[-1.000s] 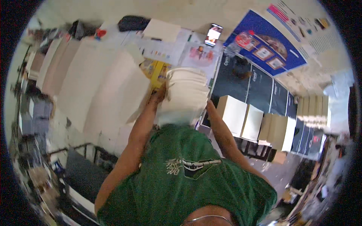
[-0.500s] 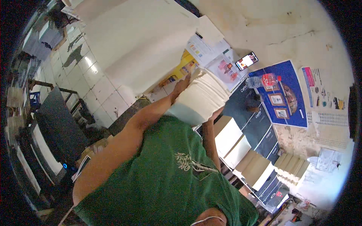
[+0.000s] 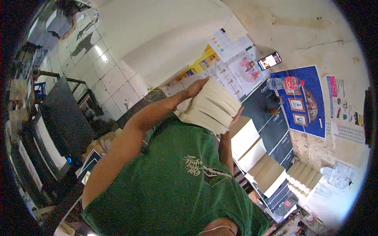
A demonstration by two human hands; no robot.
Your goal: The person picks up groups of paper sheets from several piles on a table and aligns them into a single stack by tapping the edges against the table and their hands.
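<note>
A thick stack of cream paper [image 3: 214,106], with gaps between its layers, is held in front of my green shirt. My left hand [image 3: 195,87] is closed over its upper left edge. At the lower right side, my right hand [image 3: 236,116] presses against the stack with its fingers showing along the edge. The palm and the rest of that hand are hidden by the paper. Beside my right forearm, more cream paper stacks [image 3: 267,173] lie in a row on a dark surface.
A lit phone [image 3: 270,61] lies to the right, near a plastic bottle with a red label [image 3: 284,83] and a blue poster [image 3: 305,108]. Printed sheets [image 3: 244,69] lie beyond the held stack. A large dark panel [image 3: 65,116] stands at the left, near a tiled floor [image 3: 112,76].
The paper stack has turned and tipped in my hands, so its layered edges show more. More of my right hand's fingers now show at its side. The whole view has shifted slightly.
</note>
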